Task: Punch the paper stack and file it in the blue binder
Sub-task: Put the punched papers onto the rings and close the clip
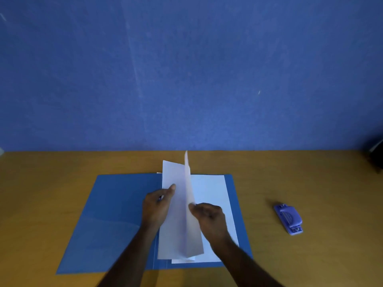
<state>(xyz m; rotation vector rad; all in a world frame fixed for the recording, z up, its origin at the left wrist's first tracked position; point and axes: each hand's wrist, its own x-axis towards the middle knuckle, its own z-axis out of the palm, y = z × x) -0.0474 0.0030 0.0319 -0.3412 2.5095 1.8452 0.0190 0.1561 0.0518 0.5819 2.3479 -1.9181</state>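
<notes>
The blue binder (116, 214) lies open flat on the wooden table. White paper sheets (209, 191) rest on its right half. Some sheets (180, 224) are lifted and stand nearly upright over the spine. My left hand (157, 206) presses flat against the left face of the raised sheets. My right hand (207, 216) pinches their edge from the right. The binder's fastener is hidden under the paper and hands. A small blue hole punch (289, 219) lies on the table to the right, apart from both hands.
The wooden table (62, 166) ends at a blue wall (186, 69) behind it. A dark object (376, 156) sits at the far right edge of the table.
</notes>
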